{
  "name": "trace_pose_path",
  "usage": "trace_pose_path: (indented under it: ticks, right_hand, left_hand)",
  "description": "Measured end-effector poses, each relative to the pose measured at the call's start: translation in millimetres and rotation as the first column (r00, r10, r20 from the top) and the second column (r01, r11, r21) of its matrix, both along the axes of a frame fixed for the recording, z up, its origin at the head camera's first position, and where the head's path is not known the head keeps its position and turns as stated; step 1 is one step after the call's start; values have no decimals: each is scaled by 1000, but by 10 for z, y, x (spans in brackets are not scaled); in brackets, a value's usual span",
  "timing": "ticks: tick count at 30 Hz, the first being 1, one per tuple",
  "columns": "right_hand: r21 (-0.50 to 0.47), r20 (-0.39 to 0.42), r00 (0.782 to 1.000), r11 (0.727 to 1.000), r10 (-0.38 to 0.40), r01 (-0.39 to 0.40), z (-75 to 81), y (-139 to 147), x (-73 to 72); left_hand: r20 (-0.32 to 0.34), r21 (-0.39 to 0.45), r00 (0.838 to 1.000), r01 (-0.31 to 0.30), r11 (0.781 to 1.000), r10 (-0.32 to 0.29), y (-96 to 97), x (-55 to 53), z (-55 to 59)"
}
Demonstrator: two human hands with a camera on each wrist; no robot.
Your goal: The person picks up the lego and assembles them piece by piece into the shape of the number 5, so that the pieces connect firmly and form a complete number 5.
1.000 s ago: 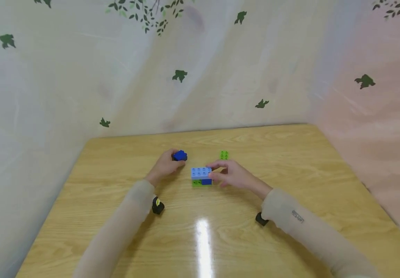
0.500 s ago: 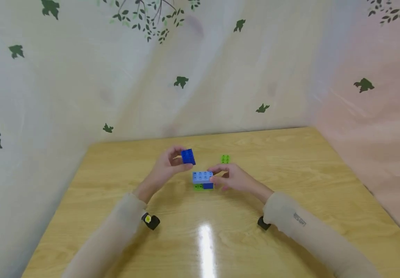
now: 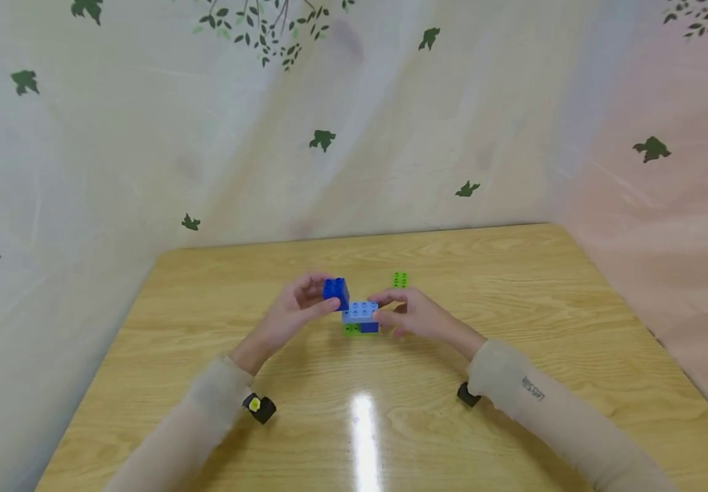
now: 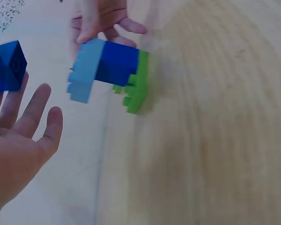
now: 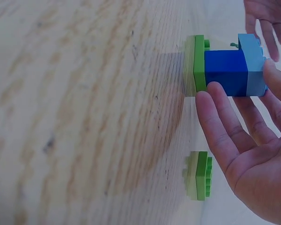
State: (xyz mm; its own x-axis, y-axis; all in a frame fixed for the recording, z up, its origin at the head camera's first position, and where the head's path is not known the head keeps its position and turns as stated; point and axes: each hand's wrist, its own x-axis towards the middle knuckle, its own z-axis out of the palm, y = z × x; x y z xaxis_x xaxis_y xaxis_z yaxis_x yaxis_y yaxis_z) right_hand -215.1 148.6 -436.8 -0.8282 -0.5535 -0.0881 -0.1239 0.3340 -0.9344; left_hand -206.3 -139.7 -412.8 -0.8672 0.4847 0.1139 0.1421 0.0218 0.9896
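My left hand [image 3: 285, 318] pinches a dark blue building brick [image 3: 335, 292] between thumb and fingers, studs up. The brick hangs just above the left end of a small stack, and I cannot tell whether they touch. That stack stands on the table: a green plate [image 5: 199, 63] at the bottom, a dark blue brick [image 5: 225, 72] over its right part, a light blue brick [image 3: 360, 311] on top. An open space shows under the light blue brick's left half. My right hand [image 3: 420, 318] holds the stack at its right end, thumb on the light blue brick.
A loose green plate [image 3: 400, 279] lies on the wooden table [image 3: 483, 273] behind my right hand. A wall cloth [image 3: 237, 157] with bird and leaf prints borders the table's back. Wrist cameras [image 3: 260, 408] hang under both sleeves.
My left hand has lifted the dark blue brick off the table, turned it studs up and brought it right to the stack's left end. The right hand stays on the stack.
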Motion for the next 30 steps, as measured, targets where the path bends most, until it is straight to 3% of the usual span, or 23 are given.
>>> trace_pose_path:
  ticks: [5,11,19,30]
  right_hand:
    - [-2,-4,1000,1000,8,-8,17,14,-8]
    - [-7,-1,1000,1000,19,-19,-8,7,-34]
    - [-18,-1,1000,1000,25,-25,-23,-4,-31]
    - [-10,0,1000,1000,15,-15,-17,11,-24]
  left_hand:
    - [18,-13,999,-46,999,47,108,-12,-153]
    - [17,-51,997,-78,996,79,158,-3,-229]
    - [-11,-62,1000,-19,998,18,182,-20,-267]
    - [-95,-199,994,26,980,-46,171,-53,-235]
